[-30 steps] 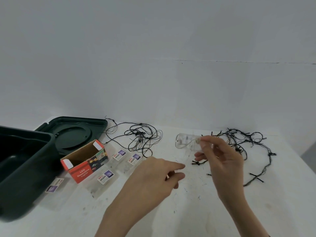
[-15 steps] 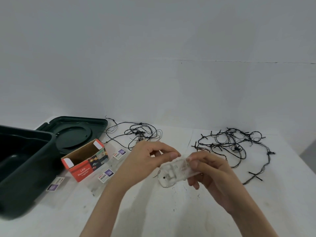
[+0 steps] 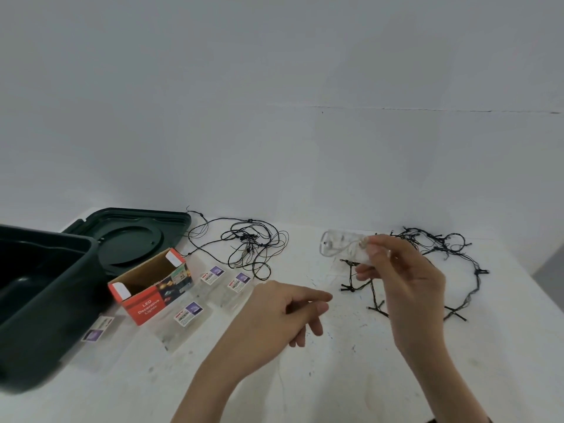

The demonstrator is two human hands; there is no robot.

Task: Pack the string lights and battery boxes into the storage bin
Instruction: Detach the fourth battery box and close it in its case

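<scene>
1. the dark green storage bin (image 3: 61, 315) stands open at the left edge of the desk (image 3: 335, 377), its lid (image 3: 131, 236) lying flat just behind it. no lights show inside, though the interior is dark.
2. beside the bin lies an open red cardboard light box (image 3: 149, 291), with small labelled clear packets (image 3: 189, 314) scattered around it.
3. a thin-wire string of lights (image 3: 250, 242) lies tangled near the back of the desk, untouched.
4. the left hand (image 3: 283, 312) hovers low over the middle of the desk, its fingers loosely bent, the index reaching out, holding nothing.
5. the right hand (image 3: 406, 279) is raised and pinches one end of a clear battery box (image 3: 338, 245) between thumb and fingers, holding it above the desk.
6. the thicker black string lights (image 3: 442, 248) sprawl on the right; the wire from the battery box seems to run to them.
7. the step in hand looks like gathering this set. the next move likely calls for the left hand to take the wire and coil it, so the tangle does not drag when carried across to the bin.
</scene>
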